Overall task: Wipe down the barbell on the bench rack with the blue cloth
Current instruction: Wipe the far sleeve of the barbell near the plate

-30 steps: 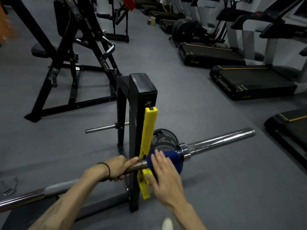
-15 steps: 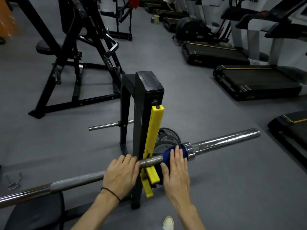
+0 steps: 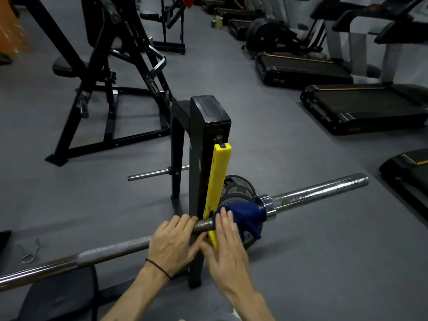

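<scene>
Barbell (image 3: 115, 247) steel lies across the black rack upright (image 3: 203, 158), beside its yellow strip (image 3: 217, 179). We curl our left hand (image 3: 172, 244) over the shaft, just left of the upright. Our right hand (image 3: 228, 245) lies flat, fingers straight, pressing the blue cloth (image 3: 245, 215) bunched against the collar (image 3: 268, 206).
</scene>
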Demonstrator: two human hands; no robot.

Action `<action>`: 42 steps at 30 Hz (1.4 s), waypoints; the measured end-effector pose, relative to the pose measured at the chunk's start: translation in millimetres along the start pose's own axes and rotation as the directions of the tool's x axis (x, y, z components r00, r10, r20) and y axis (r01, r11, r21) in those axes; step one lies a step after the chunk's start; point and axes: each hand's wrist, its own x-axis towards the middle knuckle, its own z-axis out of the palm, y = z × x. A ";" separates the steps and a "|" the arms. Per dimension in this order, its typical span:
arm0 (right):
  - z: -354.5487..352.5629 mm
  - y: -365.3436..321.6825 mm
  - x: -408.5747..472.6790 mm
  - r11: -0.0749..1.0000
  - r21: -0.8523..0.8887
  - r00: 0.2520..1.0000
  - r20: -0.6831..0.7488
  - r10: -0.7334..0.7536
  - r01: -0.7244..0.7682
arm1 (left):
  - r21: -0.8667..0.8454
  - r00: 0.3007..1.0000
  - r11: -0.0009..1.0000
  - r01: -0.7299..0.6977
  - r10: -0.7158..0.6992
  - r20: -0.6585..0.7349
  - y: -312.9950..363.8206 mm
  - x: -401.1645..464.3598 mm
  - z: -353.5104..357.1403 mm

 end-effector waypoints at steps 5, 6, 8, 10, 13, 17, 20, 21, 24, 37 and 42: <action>-26.1 47.9 14.2 0.993 -0.035 0.974 -0.200 0.106 -0.115 | -0.027 1.000 0.999 0.026 -0.026 0.016 -0.3 5.2 -4.1; -23.7 41.6 16.6 0.986 0.021 0.966 -0.194 0.169 -0.168 | -0.024 0.999 0.999 0.024 -0.024 0.027 -0.7 6.7 -4.3; -11.2 13.8 13.5 0.981 0.082 0.975 -0.120 0.186 -0.177 | -0.041 0.999 0.999 0.019 -0.018 0.034 -1.8 8.6 -4.6; -1.9 -3.3 2.7 0.997 0.063 0.999 -0.004 0.054 -0.053 | -0.063 0.998 0.998 0.030 -0.026 0.063 -2.2 9.1 -6.3; -14.7 26.0 6.2 0.992 -0.089 0.996 -0.006 -0.092 0.091 | -0.048 0.989 0.998 0.039 -0.032 0.141 -5.3 12.3 -10.5; -31.4 57.1 18.5 0.986 -0.145 0.989 -0.134 0.066 -0.085 | -0.106 0.893 0.983 0.148 -0.086 0.442 -12.3 32.0 -22.0; -14.5 25.7 18.5 0.984 0.037 0.973 -0.143 0.180 -0.177 | -0.280 0.627 0.853 0.441 -0.069 0.776 -22.3 54.7 -22.0; -8.5 18.2 19.8 0.980 0.091 0.969 -0.155 0.192 -0.179 | -0.326 0.566 0.775 0.541 -0.048 0.823 -25.4 60.2 -21.5; -2.4 30.2 23.1 0.999 0.029 0.958 -0.286 0.038 -0.031 | -0.282 0.590 0.815 0.506 -0.088 0.802 -25.4 58.1 -22.4; -62.8 70.8 14.8 0.595 0.794 0.859 -0.213 0.465 -0.125 | -0.311 0.911 0.862 0.401 -0.410 0.039 68.2 -5.4 -14.7; -144.1 107.3 28.7 0.193 0.978 0.668 -0.090 0.739 -0.082 | -0.446 0.970 0.875 0.190 -0.238 -0.053 121.4 20.3 -13.1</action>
